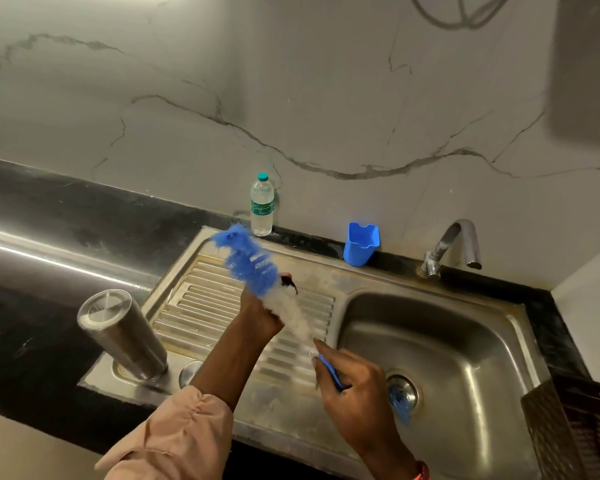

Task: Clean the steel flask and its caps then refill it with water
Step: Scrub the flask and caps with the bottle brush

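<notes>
The steel flask (123, 336) stands upside down on the left corner of the ribbed drainboard (201, 306). Beside it lies a round steel cap (189, 373), partly hidden by my left forearm. A long bottle brush (250, 261) with blue and white bristles slants over the drainboard. My left hand (260, 315) is curled round its white bristles, and a small dark thing (289, 284) shows at my fingertips; what it is I cannot tell. My right hand (355, 388) grips the brush's blue handle over the basin's left edge.
The sink basin (465, 327) with its drain (401, 393) lies to the right. A faucet (454, 244) stands behind it. A clear water bottle (262, 206) and a blue cup (361, 244) stand by the wall. A dark crate (579, 431) sits at the lower right.
</notes>
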